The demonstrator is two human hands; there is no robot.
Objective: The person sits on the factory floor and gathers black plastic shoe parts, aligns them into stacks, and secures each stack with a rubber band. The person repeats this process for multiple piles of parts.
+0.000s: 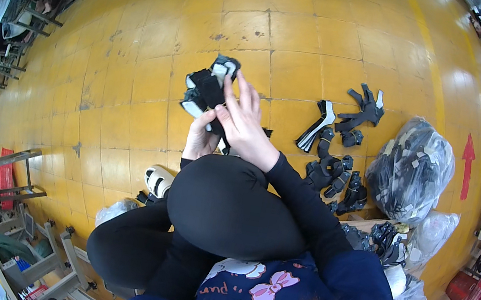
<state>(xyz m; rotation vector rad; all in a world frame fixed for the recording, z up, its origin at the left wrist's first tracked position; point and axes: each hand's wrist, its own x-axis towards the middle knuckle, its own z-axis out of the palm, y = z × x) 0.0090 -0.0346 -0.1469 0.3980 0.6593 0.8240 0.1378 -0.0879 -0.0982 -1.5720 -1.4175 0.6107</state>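
A bundle of black and white fabric pieces [205, 88] is up in front of my knees, above the floor. My left hand [200, 141] is closed around its lower end, partly hidden behind the bundle and my right wrist. My right hand [245, 127] reaches over from the right with its fingers stretched and apart, the tips touching the bundle's near right side. Behind my hands, a small dark piece [267, 133] shows on the floor.
Several black and grey fabric bundles [331, 171] lie on the yellow tiled floor [165, 29] to the right. Beside them are a black-and-white strip bundle [317, 126] and a large clear bag of dark pieces [411, 170]. A light clog [157, 181] shows by my left knee; a stool [13, 175] stands far left.
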